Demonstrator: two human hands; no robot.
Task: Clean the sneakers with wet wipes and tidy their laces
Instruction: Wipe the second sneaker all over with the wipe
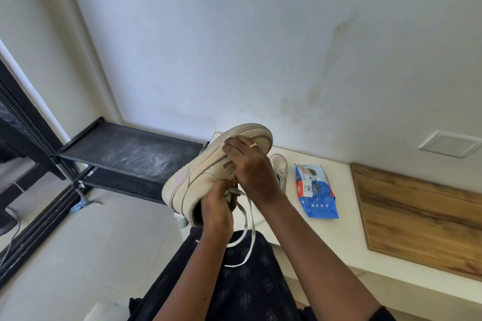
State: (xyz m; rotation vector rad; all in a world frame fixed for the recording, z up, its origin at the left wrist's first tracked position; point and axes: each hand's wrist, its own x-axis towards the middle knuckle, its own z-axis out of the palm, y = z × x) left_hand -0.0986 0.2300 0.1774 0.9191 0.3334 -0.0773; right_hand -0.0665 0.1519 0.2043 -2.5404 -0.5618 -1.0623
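Observation:
A beige sneaker [198, 174] is held in the air, tilted with its toe up and away from me. My left hand [217, 210] grips it at the heel opening, fingers curled around the collar and lace ends. My right hand [250, 167], wearing a ring, lies across the tongue area and pinches the laces. The white laces [247, 227] hang down in loops over my lap. The second sneaker [281, 168] stands on the white counter [339, 242] behind my right hand, mostly hidden. A blue pack of wet wipes [315, 191] lies flat to its right.
A wooden board [422, 216] covers the counter at the right. A black shoe rack [125, 154] stands at the left against the wall, next to a dark sliding door frame [23, 138]. Pale floor lies below at the left.

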